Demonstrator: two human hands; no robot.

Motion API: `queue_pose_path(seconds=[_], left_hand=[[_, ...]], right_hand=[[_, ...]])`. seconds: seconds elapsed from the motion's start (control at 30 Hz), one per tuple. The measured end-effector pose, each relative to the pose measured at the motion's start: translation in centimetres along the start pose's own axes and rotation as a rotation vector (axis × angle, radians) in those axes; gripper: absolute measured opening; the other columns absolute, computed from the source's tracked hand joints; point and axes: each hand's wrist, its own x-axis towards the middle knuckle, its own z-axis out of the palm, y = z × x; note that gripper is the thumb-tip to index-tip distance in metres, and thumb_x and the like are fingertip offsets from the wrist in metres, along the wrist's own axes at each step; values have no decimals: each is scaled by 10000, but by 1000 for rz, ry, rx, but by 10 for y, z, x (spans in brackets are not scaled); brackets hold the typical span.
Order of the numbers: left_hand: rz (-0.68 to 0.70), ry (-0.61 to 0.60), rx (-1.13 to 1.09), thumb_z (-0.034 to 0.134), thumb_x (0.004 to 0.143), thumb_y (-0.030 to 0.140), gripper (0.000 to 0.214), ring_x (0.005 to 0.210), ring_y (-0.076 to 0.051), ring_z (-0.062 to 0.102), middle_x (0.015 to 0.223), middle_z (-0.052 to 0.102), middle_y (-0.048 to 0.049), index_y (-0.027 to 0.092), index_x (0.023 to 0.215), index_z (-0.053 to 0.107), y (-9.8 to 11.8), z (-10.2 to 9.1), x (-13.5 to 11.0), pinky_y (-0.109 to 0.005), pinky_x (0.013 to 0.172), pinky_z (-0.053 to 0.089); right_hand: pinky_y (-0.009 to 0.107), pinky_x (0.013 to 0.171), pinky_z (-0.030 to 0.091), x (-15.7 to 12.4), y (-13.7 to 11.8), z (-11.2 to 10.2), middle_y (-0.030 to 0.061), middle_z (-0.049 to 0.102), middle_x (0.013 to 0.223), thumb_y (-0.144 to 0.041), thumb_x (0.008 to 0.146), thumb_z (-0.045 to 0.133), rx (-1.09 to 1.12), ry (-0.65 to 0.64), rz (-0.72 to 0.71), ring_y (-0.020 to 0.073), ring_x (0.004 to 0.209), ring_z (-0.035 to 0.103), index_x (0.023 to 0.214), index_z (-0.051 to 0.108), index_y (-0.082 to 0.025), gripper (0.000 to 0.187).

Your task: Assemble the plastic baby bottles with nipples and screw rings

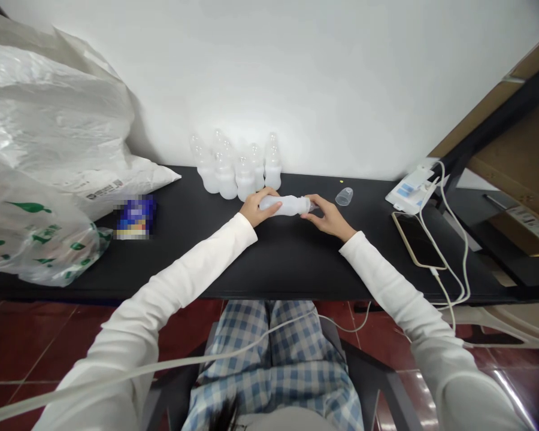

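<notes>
A white plastic baby bottle point(287, 205) lies on its side above the black desk point(278, 257). My left hand point(257, 206) is wrapped round its base end. My right hand point(327, 215) pinches the nipple end with the fingertips. A clear plastic cap point(344, 196) sits on the desk just right of my right hand. Behind the hands, several upright white baby bottles point(238, 170) stand grouped against the wall.
Large plastic bags point(40, 155) fill the desk's left side, with a small blue packet point(135, 216) beside them. A phone point(417, 238) on a white cable and a white box point(411, 190) lie at the right. A wooden shelf unit point(512, 155) stands at the far right.
</notes>
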Motion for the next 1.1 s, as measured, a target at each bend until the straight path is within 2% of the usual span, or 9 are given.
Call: queue_pose_path(seconds=[0.1, 0.17, 0.23, 0.37, 0.57, 0.7, 0.8, 0.97, 1.1], left_hand=[[-225, 6, -140, 558, 892, 619, 446, 847, -199, 681, 841, 714, -53, 181, 864, 641, 5, 4, 3, -262, 725, 529], [-451, -60, -263, 519, 900, 658, 501, 573, -159, 595, 657, 662, -49, 172, 864, 637, 6, 7, 5, -235, 482, 405], [-662, -134, -358, 479, 903, 700, 561, 370, -114, 402, 516, 598, -43, 162, 864, 631, 8, 8, 7, -238, 367, 236], [-875, -158, -453, 460, 898, 717, 568, 293, -77, 256, 451, 572, -48, 169, 820, 589, 11, 5, 10, -234, 323, 172], [-981, -234, -577, 358, 963, 666, 559, 271, -61, 229, 417, 539, -46, 172, 788, 549, 12, 0, 16, -207, 310, 135], [-898, -195, -592, 404, 957, 657, 535, 276, -70, 269, 434, 556, -40, 162, 828, 563, 7, 4, 16, -207, 309, 180], [-748, -159, -571, 453, 944, 660, 516, 287, -78, 302, 468, 578, -22, 159, 912, 572, 0, 7, 14, -214, 314, 225], [-457, -92, -400, 567, 898, 651, 445, 325, -77, 370, 538, 530, 50, 207, 921, 547, -9, 7, 7, -214, 344, 284], [-268, -50, -212, 658, 851, 582, 402, 523, -90, 550, 860, 661, 1, 211, 993, 590, -7, 5, 2, -219, 495, 438]], right_hand=[[409, 854, 523, -1, 0, -4, 114, 757, 1123, -481, 970, 608, -246, -43, -96, 263, 924, 698, 1250, 637, -209, 392], [425, 867, 497, -1, 1, -6, 131, 751, 1184, -391, 994, 572, -401, -66, -165, 277, 956, 696, 1257, 646, -201, 333], [432, 863, 477, 0, 0, -6, 139, 738, 1240, -313, 1017, 510, -504, -76, -209, 279, 980, 692, 1278, 650, -195, 319], [412, 835, 466, 0, -1, 4, 126, 728, 1283, -170, 1040, 368, -597, -46, -241, 248, 999, 687, 1297, 645, -208, 380], [404, 871, 491, 1, -2, 15, 110, 715, 1330, -131, 1047, 339, -607, 51, -255, 234, 1059, 688, 1306, 633, -236, 406], [406, 896, 512, 2, -1, 10, 125, 726, 1297, -168, 1061, 330, -565, 32, -249, 248, 1124, 683, 1359, 609, -215, 410], [403, 898, 523, 4, 1, 6, 139, 744, 1217, -322, 1072, 404, -519, -11, -226, 268, 1124, 684, 1394, 588, -188, 395], [439, 925, 523, 4, 5, -1, 146, 746, 1151, -545, 973, 567, -424, -77, -203, 302, 1086, 678, 1404, 598, -191, 558], [456, 927, 529, 4, 4, -7, 140, 741, 1131, -592, 958, 562, -367, -77, -180, 304, 1047, 668, 1448, 570, -198, 629]])
